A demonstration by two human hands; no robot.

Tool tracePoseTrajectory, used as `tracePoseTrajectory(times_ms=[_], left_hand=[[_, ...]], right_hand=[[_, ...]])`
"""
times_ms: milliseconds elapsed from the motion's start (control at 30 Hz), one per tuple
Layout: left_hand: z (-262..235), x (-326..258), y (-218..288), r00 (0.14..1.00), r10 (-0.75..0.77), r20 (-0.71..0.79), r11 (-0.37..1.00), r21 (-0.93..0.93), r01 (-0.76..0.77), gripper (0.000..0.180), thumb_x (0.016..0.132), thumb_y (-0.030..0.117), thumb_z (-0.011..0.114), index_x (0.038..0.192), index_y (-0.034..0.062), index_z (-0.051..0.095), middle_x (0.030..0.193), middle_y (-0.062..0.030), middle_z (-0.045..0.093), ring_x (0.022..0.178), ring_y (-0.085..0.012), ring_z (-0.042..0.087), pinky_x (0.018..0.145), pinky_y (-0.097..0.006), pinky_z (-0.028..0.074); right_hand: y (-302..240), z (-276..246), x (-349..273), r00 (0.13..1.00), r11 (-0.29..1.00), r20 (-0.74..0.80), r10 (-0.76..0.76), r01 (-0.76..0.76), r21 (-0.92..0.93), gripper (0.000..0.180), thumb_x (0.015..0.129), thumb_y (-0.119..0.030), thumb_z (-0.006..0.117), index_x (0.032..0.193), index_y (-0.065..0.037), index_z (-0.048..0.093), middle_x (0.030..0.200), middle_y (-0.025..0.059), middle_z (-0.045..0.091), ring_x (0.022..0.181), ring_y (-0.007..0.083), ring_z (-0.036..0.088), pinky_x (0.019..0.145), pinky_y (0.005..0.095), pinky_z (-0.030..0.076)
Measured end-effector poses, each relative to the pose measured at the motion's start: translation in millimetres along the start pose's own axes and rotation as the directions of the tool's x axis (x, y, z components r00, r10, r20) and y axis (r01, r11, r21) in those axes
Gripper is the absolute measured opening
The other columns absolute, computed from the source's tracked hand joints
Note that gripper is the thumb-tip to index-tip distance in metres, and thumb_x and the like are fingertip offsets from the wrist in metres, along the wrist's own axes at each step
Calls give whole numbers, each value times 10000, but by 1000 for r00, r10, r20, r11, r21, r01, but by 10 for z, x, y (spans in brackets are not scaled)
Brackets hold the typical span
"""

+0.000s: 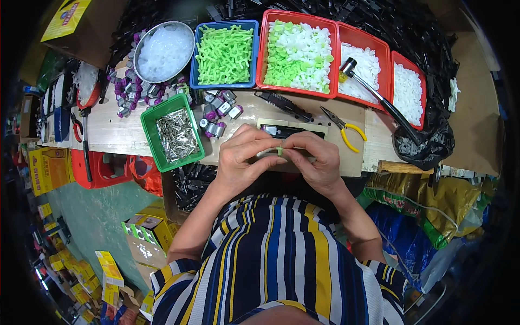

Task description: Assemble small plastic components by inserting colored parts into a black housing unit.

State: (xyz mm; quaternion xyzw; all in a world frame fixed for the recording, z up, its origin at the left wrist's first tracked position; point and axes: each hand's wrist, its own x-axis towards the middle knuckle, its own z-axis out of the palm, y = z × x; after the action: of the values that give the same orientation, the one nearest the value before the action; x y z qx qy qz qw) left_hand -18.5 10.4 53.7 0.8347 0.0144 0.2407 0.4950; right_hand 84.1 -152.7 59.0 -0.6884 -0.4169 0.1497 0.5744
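Observation:
My left hand (245, 157) and my right hand (316, 161) meet at the near edge of the bench, thumbs and forefingers pinched together. Between their fingertips is a small light-green plastic part (280, 151); its exact shape is mostly covered. A thin pale piece (264, 153) shows by the left fingers, too small to name. Just beyond my hands lies a black casing (298, 131) in a cream-coloured holder (262, 122), partly hidden by my fingers. Another long black casing (284, 104) lies farther back. To the right rest long-nose pliers with yellow handles (342, 128).
Trays hold green Y-shaped parts (224, 56), green and white pieces (298, 54) and white pieces (407, 91). A hammer (374, 89) lies across the red trays. A green bin (146, 120) of metal pins, small motors (219, 103) and a metal bowl (142, 73) stand left.

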Motion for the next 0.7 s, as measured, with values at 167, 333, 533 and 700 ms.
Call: tracePoseTrajectory(times_ms=[167,333,533,700], left_hand=[[8,-54,-37,992,101,-75,976,199,-85,409,650,79,847,1027,2,709,927,-100,669,833,-271,617,705,-350,504],[113,-152,-77,958,287,-20,860,447,-248,420,661,86,838,1058,43,708,978,-89,646,928,-305,603,756,-384,491],[202,-172,-147,948,314,49,788,543,-289,379,711,154,787,1063,44,699,1070,-87,630,1027,-287,584,783,-387,478],[221,-188,-177,950,308,55,788,544,-287,421,694,146,820,1092,71,705,1075,-87,620,1023,-299,574,789,-395,467]], right_hand=[[145,-20,68,993,967,-82,-89,66,-246,138,794,31,733,917,5,675,910,92,563,792,190,591,657,283,496],[241,-16,118,991,941,-60,-118,92,-327,173,763,41,736,919,0,674,895,102,529,780,218,560,652,306,458],[284,-12,131,991,935,-48,-124,101,-341,176,768,51,722,929,3,671,877,104,520,776,232,558,649,312,455],[281,-28,164,994,947,-39,-104,87,-310,167,767,45,724,921,11,668,857,105,519,769,230,559,646,315,454]])
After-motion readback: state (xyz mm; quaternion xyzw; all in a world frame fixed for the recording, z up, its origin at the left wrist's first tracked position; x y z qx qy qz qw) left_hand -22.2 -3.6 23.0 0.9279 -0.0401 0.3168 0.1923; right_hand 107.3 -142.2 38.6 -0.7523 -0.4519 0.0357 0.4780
